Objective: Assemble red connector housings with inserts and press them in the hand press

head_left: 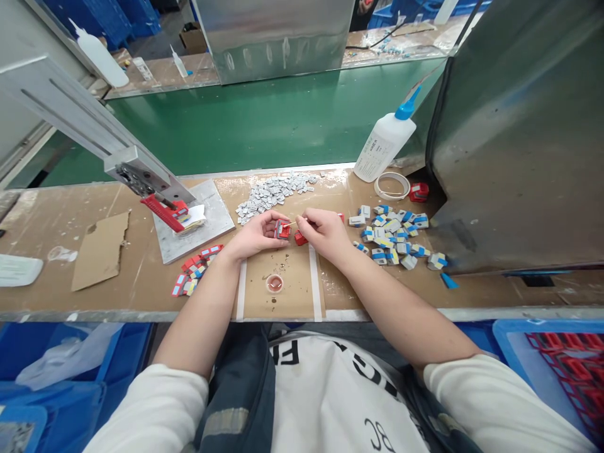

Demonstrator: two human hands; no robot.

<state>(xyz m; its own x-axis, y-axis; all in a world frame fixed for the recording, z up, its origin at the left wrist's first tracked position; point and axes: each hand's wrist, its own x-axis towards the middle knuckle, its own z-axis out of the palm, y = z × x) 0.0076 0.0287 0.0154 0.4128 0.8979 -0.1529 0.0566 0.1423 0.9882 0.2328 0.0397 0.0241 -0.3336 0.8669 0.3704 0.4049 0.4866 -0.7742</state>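
My left hand [257, 236] pinches a small red and grey plastic piece [282, 231] above a brown paper mat. In my right hand [326, 234] is a thin pale stick [292, 223], its tip at the red piece. Another red piece [300, 238] lies just beneath my right fingers, partly covered by them. A small round cup [274, 283] with reddish liquid sits on the brown paper [259, 305] nearer to my body. Beyond my hands lies a pile of small grey pieces [271, 196].
White, blue and yellow blocks [394, 233] lie right; red pieces [191, 272] lie left. A metal press stand [94, 113] leans over a stone slab [214, 217]. A white bottle [384, 148] and a tape roll [392, 187] stand back right, beside a metal housing [523, 138].
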